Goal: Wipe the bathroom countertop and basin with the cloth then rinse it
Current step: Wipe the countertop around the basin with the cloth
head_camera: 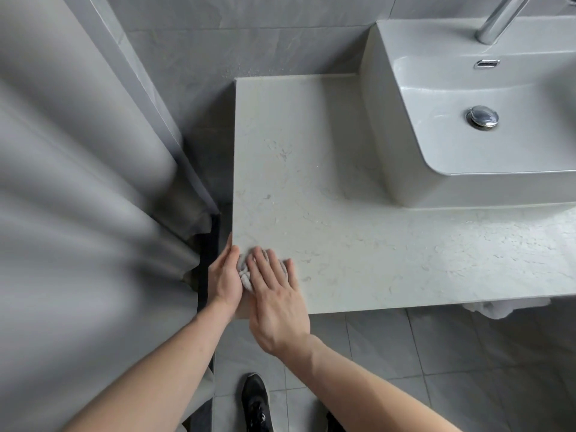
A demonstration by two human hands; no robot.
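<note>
Nearest me, my shoe (255,400) stands on the grey floor tiles (436,353), and both my forearms reach up to the near left corner of the countertop (327,188).

My right hand (276,302) lies flat, fingers spread and open, pressing down on the small grey cloth (244,271), which is bunched on that corner. My left hand (225,274) is cupped against the counter's left edge, fingers extended, touching the cloth from the side; it looks to be steadying the wad, not gripping it.

I judge I am at the wiping stage, starting at the corner. To do it well I should keep the palm flat and the cloth spread under it, not wadded, so that more of it meets the surface. Then I would work in overlapping strokes away from this edge toward the basin (467,98), pushing the water droplets that I can see on the stone ahead of the cloth.

Farther off, the basin sits on the counter at the right, with its drain plug (482,117) and 1 tap (501,20) behind. A grey curtain (78,182) hangs at my left.
</note>
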